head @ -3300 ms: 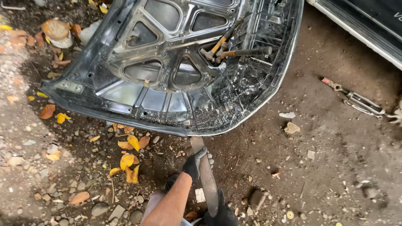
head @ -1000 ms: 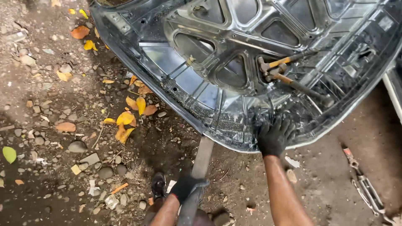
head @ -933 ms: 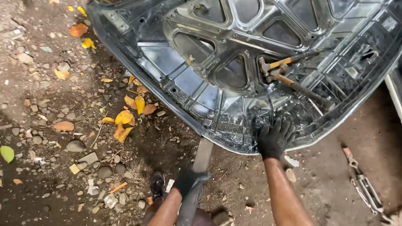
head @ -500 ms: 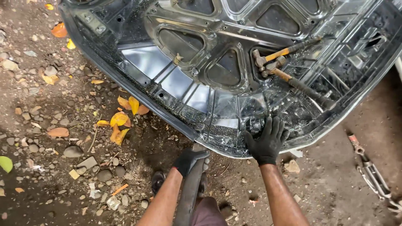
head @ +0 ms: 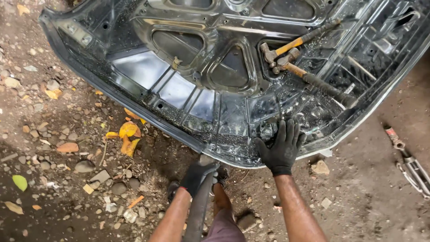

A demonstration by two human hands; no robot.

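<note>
Your right hand (head: 281, 150), in a black glove, lies flat on the near edge of the car hood (head: 179, 89), fingers (head: 286, 132) spread over the metal and gripping nothing. Your left hand (head: 199, 175), also gloved, is wrapped around a long flat metal bar (head: 197, 210), whose tip meets the hood's edge just beside your right hand. The hood lies upside down on the dirt ground (head: 367, 197), its ribbed inner frame facing up, littered with bits of broken glass. Two hammers rest inside it, well beyond your right hand: one with a yellow handle (head: 295, 43), one with a rusty handle (head: 313, 79), their heads touching. Yellow leaves (head: 127, 136) lie just beside the hood's left edge. Stones (head: 83, 166) and scraps are scattered to your left; a small rock (head: 320, 167) sits near your right wrist. A metal tool (head: 410, 161) lies well apart at far right.
</note>
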